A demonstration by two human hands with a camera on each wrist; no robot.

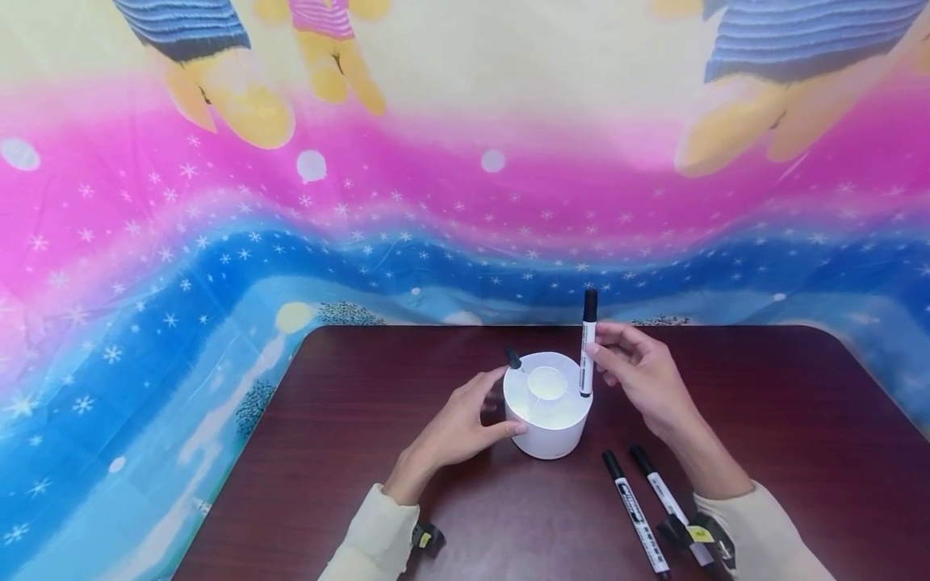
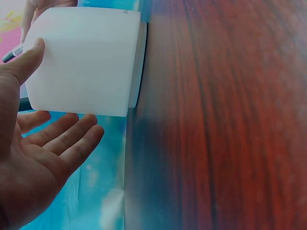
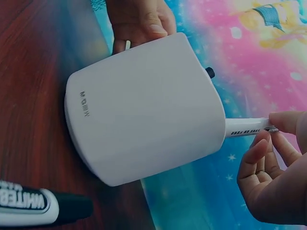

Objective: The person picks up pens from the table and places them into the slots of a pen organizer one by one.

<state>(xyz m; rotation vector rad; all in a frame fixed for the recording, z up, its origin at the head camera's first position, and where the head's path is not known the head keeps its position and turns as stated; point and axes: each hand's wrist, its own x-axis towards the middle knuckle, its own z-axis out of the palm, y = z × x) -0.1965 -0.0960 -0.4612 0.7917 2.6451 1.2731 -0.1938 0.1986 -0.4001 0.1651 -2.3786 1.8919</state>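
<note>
A round white pen holder with a ring-shaped outer section and a round middle section stands on the table. My left hand holds it from the left, thumb on the near side and fingers around the far left. Between thumb and fingertips, my right hand pinches a whiteboard marker, upright with its black cap on top. The marker's lower end is inside the right rim, partly hidden by the wall in the right wrist view. Another marker's black end sticks up at the left rim.
Two more black-capped markers lie on the dark wooden table, one nearer the middle, the other partly hidden under the right wrist camera. A colourful printed cloth hangs behind the table's far edge.
</note>
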